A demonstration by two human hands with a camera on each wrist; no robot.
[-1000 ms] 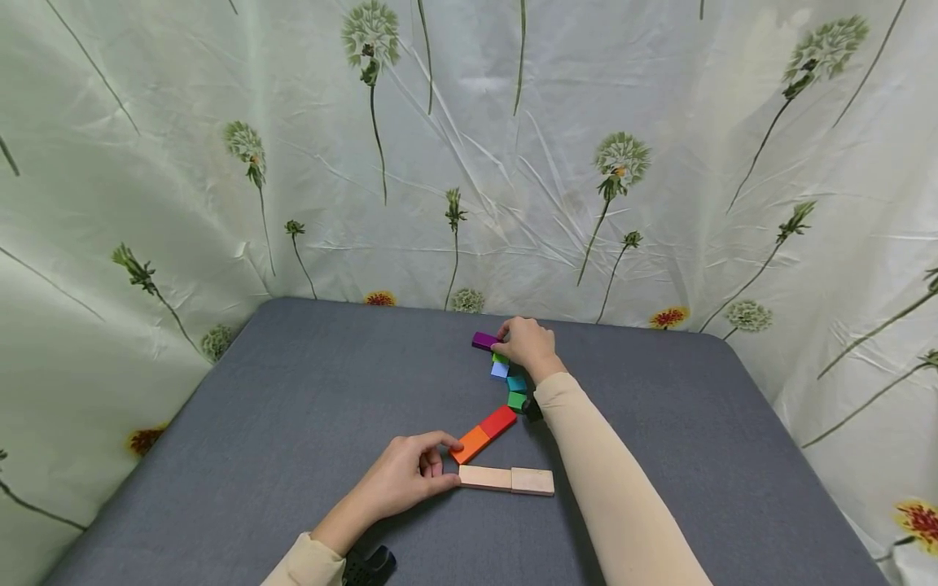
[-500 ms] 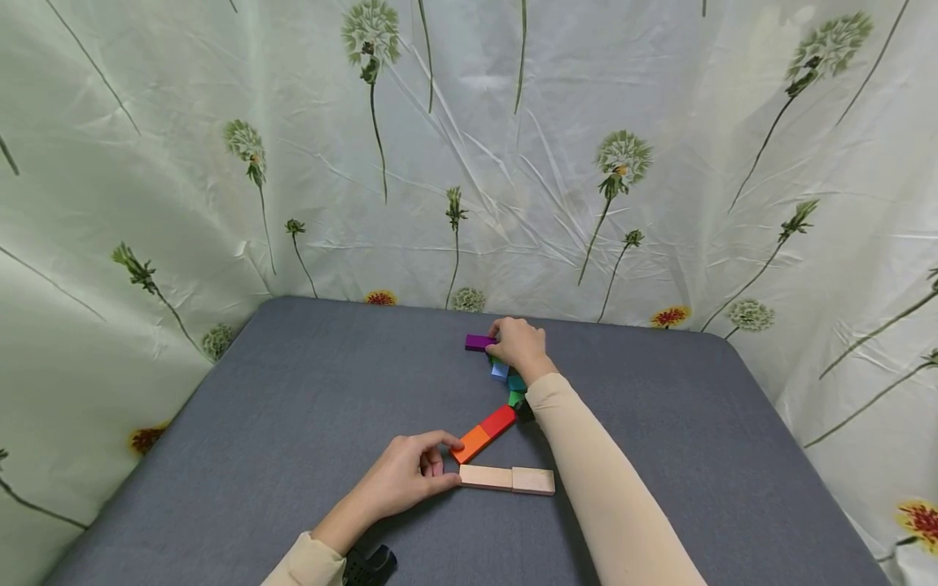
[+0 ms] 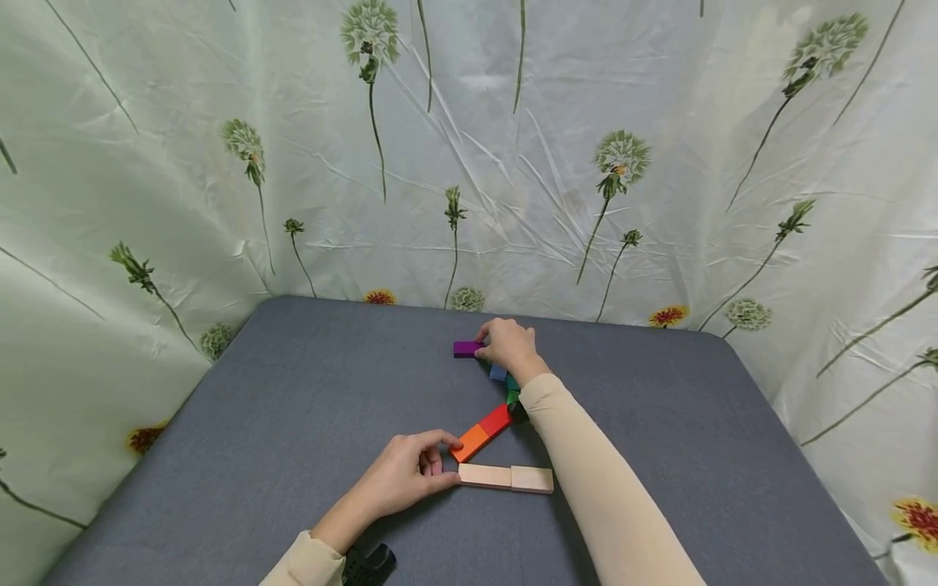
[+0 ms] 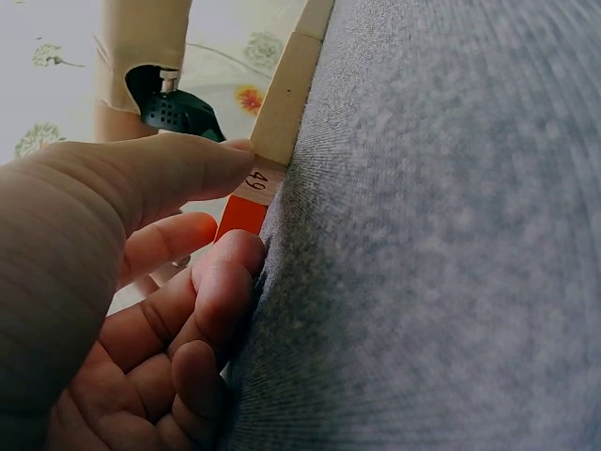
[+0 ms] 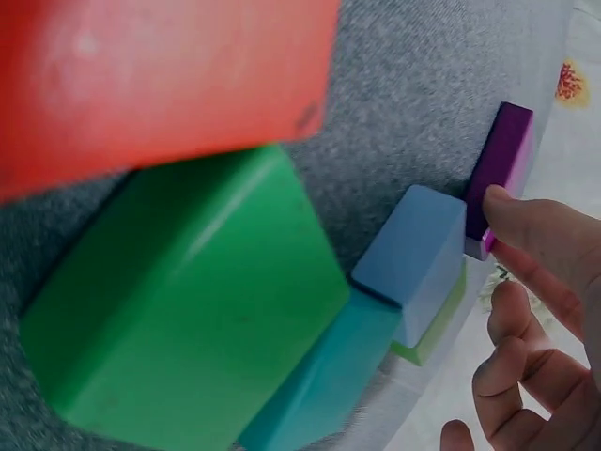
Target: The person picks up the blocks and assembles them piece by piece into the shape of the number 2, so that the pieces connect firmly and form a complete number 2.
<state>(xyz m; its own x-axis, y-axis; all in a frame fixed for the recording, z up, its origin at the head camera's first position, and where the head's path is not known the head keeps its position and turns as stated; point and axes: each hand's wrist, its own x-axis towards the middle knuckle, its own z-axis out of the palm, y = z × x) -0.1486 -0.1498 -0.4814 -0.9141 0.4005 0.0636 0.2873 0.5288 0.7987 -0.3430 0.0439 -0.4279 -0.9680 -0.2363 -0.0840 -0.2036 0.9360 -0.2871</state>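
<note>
At the far part of the table, my right hand point(image 3: 508, 345) pinches the right end of a purple block point(image 3: 465, 350) between thumb and fingers. The right wrist view shows the purple block beside a light blue block point(image 5: 410, 252), with a lime green block point(image 5: 434, 324), a teal block point(image 5: 329, 376) and a green block point(image 5: 188, 301) curving away. My left hand point(image 3: 406, 472) touches an orange block point(image 3: 469, 445) with its index finger, while its thumb rests at the end of a plain wooden block point(image 3: 485, 476). A red block point(image 3: 496, 420) adjoins the orange one.
A second plain wooden block point(image 3: 532, 479) lies end to end with the first. The grey cloth-covered table point(image 3: 308, 382) meets a floral curtain point(image 3: 542, 163) at its back edge. Part of the block curve is hidden behind the right hand and sleeve.
My right hand has moved left and slightly nearer with the purple block, which has turned more level with the table's back edge. The left hand stays in place.
</note>
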